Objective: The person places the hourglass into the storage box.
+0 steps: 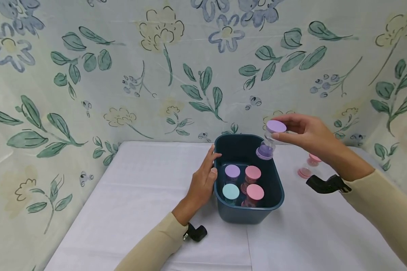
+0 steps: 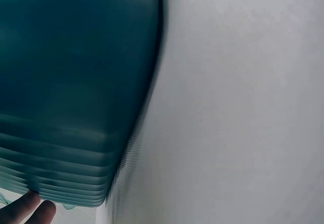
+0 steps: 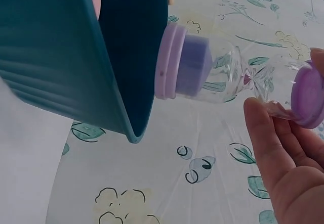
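Note:
My right hand (image 1: 306,131) pinches a purple-capped sand timer (image 3: 217,70) by its upper end, above the far right corner of a dark teal bin (image 1: 249,216). Purple sand sits in the timer's lower bulb. Against the bin's left side rests my left hand (image 1: 203,175), fingers mostly straight along the wall and rim; two of its fingertips show in the left wrist view. Inside the bin stand a purple-capped timer (image 1: 232,171), a pale mint-capped timer (image 1: 231,192), a pink-capped timer (image 1: 253,173) and another pink-capped timer (image 1: 255,192).
A pink sand timer (image 1: 305,173) is on the white-covered table (image 1: 149,188) to the right of the bin, partly hidden by my right arm. Behind the table hangs a floral cloth (image 1: 122,75). Each wrist wears a small black camera mount (image 1: 327,184).

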`<action>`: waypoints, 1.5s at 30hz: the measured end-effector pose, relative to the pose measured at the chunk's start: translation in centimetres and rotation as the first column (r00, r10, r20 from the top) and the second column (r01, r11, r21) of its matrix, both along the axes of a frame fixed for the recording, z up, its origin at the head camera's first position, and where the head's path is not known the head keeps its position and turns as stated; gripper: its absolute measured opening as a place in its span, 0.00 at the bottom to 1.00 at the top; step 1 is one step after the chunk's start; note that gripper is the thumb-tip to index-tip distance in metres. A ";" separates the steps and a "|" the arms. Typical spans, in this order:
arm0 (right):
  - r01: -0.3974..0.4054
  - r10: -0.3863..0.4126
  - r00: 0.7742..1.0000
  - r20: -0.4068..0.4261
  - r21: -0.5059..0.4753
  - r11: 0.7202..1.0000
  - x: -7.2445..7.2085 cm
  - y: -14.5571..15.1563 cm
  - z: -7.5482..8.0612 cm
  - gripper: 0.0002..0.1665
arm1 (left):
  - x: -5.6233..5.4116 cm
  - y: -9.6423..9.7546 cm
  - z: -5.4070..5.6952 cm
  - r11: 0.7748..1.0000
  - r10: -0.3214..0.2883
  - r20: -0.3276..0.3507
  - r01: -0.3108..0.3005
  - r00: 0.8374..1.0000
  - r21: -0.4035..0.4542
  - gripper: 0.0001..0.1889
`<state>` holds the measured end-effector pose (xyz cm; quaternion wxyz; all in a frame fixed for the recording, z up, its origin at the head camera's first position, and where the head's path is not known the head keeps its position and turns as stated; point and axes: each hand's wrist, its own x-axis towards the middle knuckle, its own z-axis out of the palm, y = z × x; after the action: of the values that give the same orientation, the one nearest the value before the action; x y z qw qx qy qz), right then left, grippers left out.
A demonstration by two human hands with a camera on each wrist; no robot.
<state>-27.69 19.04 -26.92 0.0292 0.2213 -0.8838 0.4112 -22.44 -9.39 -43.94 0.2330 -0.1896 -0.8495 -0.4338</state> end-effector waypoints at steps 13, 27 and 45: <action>-0.192 0.192 0.981 0.012 0.048 0.980 -2.3 -1.8 -0.8 0.29 | 0.1 0.0 0.1 1.000 -0.009 0.014 0.009 1.000 0.011 0.24; -0.363 0.358 0.932 0.063 0.111 0.925 -4.5 -3.2 -2.5 0.28 | 0.1 0.0 0.1 1.000 -0.011 0.002 0.011 1.000 0.012 0.24; -0.477 0.465 0.879 0.107 0.132 0.869 -6.3 -4.3 -5.6 0.29 | -0.1 -0.2 0.1 1.000 -0.012 -0.008 0.012 1.000 0.002 0.24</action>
<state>-33.94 14.79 -32.53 -0.1211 0.4167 -0.8327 0.3439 -22.54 -9.55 -43.83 0.2339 -0.1961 -0.8469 -0.4354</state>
